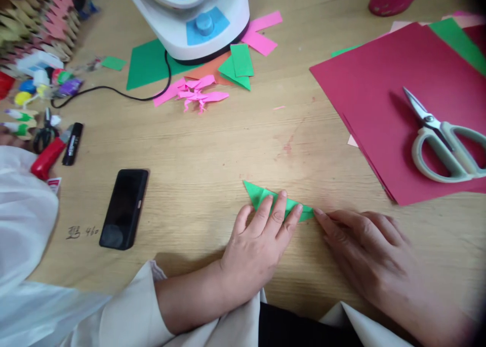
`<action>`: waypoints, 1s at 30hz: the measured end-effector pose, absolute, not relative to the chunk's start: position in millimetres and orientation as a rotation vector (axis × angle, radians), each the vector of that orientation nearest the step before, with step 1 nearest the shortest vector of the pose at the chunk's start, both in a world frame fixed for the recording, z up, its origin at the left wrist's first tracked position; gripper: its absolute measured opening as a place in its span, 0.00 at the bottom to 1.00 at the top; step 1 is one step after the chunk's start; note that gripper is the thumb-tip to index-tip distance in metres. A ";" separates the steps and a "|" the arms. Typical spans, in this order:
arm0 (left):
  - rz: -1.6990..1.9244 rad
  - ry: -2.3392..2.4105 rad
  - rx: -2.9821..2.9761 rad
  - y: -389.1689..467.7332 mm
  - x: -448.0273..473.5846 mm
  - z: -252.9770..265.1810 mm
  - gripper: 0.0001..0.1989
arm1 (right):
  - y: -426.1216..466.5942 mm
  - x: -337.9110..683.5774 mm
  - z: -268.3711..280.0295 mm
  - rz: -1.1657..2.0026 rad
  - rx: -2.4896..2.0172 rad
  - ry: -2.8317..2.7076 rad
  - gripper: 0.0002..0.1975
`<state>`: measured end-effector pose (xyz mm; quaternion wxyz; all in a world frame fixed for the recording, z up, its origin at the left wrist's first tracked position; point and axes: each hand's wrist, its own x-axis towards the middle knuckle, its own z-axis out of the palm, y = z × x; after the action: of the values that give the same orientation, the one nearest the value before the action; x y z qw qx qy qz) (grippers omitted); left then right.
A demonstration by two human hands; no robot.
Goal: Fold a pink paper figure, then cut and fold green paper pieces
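Note:
A folded green paper, narrow and pointed at its ends, lies on the wooden table before me. My left hand rests over it with fingers spread, their tips pressing it against the tabletop. At the paper's right tip, my right hand has its fingers close together, pinching the point; the thumb is mostly hidden. Farther back sits a pink folded-paper figure with thin curled legs. Scissors with pale handles lie partly opened on red paper sheets at the right.
A white fan stands at the back on green paper, its black cord running left. Left of my hands lie a black phone, a marker and a red-handled cutter. Another person's white sleeve is at the left edge.

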<state>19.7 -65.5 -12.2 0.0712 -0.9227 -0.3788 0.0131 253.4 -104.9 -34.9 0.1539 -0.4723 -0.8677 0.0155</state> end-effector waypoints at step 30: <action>0.054 -1.052 -2.749 -66.6 21.5 -10.9 0.23 | -103.7 251.2 -30.5 0.038 -1.378 -2.564 0.25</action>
<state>21.5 -66.6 -10.9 0.0986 -0.9292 -0.3556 0.0183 251.2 -103.7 -30.5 0.1151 -0.4703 -0.8749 0.0131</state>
